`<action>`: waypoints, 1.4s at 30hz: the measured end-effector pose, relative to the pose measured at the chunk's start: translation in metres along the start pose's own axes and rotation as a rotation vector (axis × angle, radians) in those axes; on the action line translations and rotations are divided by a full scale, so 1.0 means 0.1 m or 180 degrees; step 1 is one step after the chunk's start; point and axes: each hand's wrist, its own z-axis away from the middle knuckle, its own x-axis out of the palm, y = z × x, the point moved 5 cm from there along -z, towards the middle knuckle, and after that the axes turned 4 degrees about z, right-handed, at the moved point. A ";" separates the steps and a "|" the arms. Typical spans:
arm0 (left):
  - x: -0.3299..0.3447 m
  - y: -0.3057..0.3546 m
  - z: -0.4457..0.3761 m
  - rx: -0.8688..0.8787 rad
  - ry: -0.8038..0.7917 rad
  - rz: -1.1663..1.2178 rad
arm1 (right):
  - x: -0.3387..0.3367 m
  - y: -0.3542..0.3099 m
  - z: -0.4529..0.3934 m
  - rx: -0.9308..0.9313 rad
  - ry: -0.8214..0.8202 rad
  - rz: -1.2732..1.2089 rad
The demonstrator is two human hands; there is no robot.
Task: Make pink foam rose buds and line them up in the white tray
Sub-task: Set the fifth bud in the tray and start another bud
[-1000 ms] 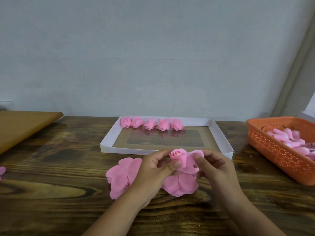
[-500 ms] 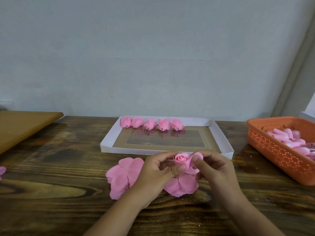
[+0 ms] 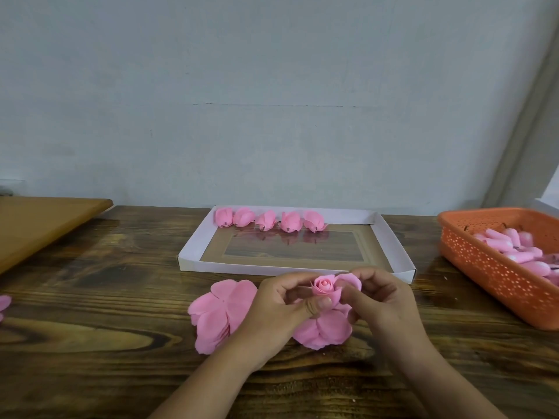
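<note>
Both hands hold one pink foam rose bud (image 3: 324,285) just in front of the white tray (image 3: 193,261). My left hand (image 3: 281,309) pinches its base between thumb and fingers. My right hand (image 3: 381,300) curls round a loose petal (image 3: 351,281) on the bud's right side. Under the hands lie two flat piles of pink foam petals (image 3: 222,313), the right one (image 3: 325,331) partly hidden. Several finished buds (image 3: 269,220) stand in a row along the tray's far wall.
An orange perforated basket (image 3: 496,276) with several pink foam cores (image 3: 514,249) stands at the right. A brown board (image 3: 39,222) lies at the far left. A pink scrap (image 3: 4,303) sits at the left edge. Dark wooden tabletop (image 3: 90,343) runs all round.
The bud has come down and tipped so its spiral faces me. My right fingers have drawn the loose petal closer against it. The hands stay in the same spot.
</note>
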 end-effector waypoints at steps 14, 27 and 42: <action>0.01 -0.01 0.01 -0.0161 -0.0184 0.0081 | 0.00 -0.02 0.00 0.0064 -0.0208 -0.0147; -0.02 -0.03 -0.01 -0.0162 0.0023 0.0077 | 0.02 -0.10 0.03 0.0070 -0.0171 -0.0236; 0.02 0.02 0.01 0.0096 -0.0025 -0.0469 | 0.01 -0.05 0.02 0.0380 -0.0272 -0.0074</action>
